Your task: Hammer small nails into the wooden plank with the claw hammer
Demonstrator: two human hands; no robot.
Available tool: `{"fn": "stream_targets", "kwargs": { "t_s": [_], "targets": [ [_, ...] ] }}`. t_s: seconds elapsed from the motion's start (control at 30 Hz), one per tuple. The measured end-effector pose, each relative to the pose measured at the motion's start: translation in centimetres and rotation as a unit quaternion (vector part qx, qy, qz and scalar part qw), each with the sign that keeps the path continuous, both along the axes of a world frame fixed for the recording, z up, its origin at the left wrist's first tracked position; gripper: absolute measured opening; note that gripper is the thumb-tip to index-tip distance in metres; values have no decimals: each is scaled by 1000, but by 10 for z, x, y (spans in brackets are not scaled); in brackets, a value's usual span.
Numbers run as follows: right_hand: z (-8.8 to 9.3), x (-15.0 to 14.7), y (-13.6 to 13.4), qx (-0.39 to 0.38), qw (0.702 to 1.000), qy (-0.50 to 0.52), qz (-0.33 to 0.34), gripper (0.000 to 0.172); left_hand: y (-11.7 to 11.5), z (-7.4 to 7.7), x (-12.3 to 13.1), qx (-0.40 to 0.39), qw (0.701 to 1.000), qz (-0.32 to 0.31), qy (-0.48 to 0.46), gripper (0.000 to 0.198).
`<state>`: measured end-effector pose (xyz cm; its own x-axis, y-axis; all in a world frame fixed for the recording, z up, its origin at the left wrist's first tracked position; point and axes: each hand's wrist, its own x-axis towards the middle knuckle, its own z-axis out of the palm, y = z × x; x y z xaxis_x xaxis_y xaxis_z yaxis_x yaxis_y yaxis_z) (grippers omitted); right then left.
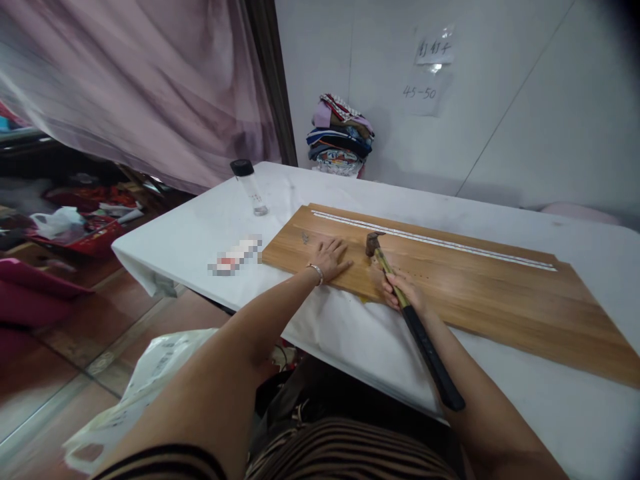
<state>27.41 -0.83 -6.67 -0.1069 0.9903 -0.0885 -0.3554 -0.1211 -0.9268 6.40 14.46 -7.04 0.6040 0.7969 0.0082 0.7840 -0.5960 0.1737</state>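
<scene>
A long wooden board (475, 293) lies on a white-covered table (210, 227). My left hand (330, 258) rests flat on the board's near left end, fingers spread, a bracelet on the wrist. A hammer (400, 293) is gripped high on its handle by my right hand (403, 292); its metal head (373, 243) sits on or just above the board. A small cluster of nails (305, 237) lies on the board beyond my left hand. A white strip (430, 240) runs along the board's far edge.
A clear bottle with a black cap (249, 187) stands on the table's left part, near a small packet (235, 257). Folded clothes (340, 137) are stacked against the white wall. A pink curtain (140, 87) hangs left; plastic bags lie on the floor.
</scene>
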Motion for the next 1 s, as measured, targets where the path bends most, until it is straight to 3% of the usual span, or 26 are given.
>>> {"fn": "stream_targets", "kwargs": {
  "t_s": [1.0],
  "targets": [
    [1, -1, 0, -4, 1000, -14, -4, 56, 0, -2, 0, -5, 1000, 9, -1, 61]
  ]
}}
